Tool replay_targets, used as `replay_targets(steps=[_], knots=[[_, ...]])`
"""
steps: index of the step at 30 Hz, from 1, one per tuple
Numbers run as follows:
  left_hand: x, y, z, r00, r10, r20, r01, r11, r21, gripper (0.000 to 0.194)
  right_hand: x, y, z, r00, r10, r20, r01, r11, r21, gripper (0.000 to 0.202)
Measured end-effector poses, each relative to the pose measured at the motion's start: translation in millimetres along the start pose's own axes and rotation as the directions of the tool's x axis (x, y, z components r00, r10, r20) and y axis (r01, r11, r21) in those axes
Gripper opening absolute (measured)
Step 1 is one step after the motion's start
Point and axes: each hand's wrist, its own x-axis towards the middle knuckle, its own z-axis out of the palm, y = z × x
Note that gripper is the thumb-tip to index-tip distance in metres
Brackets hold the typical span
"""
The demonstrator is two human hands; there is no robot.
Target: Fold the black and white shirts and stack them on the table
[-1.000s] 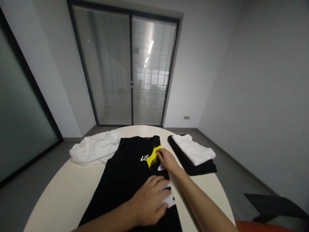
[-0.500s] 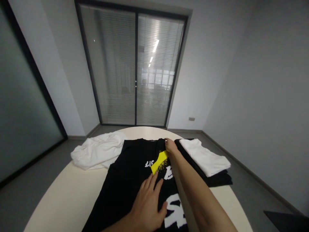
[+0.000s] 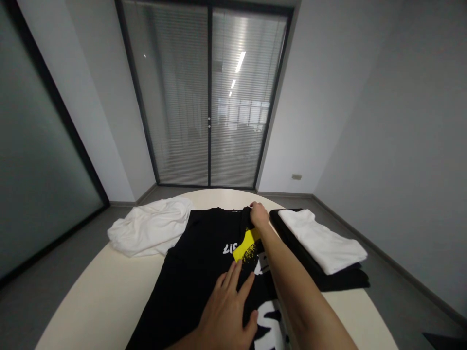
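A black shirt (image 3: 193, 262) with white lettering and a yellow print lies on the round table, its neckline toward the far side. Flat on the shirt's front, just below the yellow patch (image 3: 246, 245), rests my left hand (image 3: 231, 306) with its fingers spread. My right hand (image 3: 259, 214) reaches to the shirt's far right corner by the shoulder; its fingers are bent around the black cloth there. Part of the shirt's right side is hidden under my right forearm.
A crumpled white cloth (image 3: 151, 228) lies at the left of the cream table (image 3: 98, 291). To the right, a folded white garment (image 3: 323, 240) sits on folded black ones (image 3: 341, 279). Behind the table stands a glass door with blinds (image 3: 182, 107).
The view has shifted slightly. My right hand stays at the shirt's far right corner, and my left hand still lies on the shirt, its fingers spread.
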Motion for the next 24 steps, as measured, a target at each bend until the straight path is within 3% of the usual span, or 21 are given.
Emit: replay_targets(steps=[5,9,13,21,24], knots=[[-1.3,-1.6,1.7,1.0,-0.005,-0.014,0.005,1.0,-0.015,0.074,-16.5,-16.6,-2.5,0.998,-0.055,-0.024,0.055,0.998,-0.016,0.039],[-0.8,3.2,-2.6,1.0,0.017,0.013,-0.017,1.0,-0.011,0.074,-28.9,-21.3,-6.8,0.997,-0.062,0.052,0.064,0.998,-0.027,0.05],[-2.5,6.0,-4.5,0.999,0.032,0.011,-0.032,0.999,-0.023,0.071,-36.9,-19.3,-8.5,0.996,-0.042,0.082,0.043,0.999,-0.014,0.039],[-4.1,4.1,-0.7,1.0,0.028,-0.002,-0.028,1.0,0.002,0.075,-54.7,-28.2,-13.4,0.998,-0.065,0.003,0.064,0.997,0.044,0.045],[-2.0,5.4,-2.0,1.0,0.014,-0.025,-0.014,1.0,0.013,0.072,-72.9,-32.3,-21.2,0.997,-0.057,0.054,0.057,0.998,-0.002,0.046]])
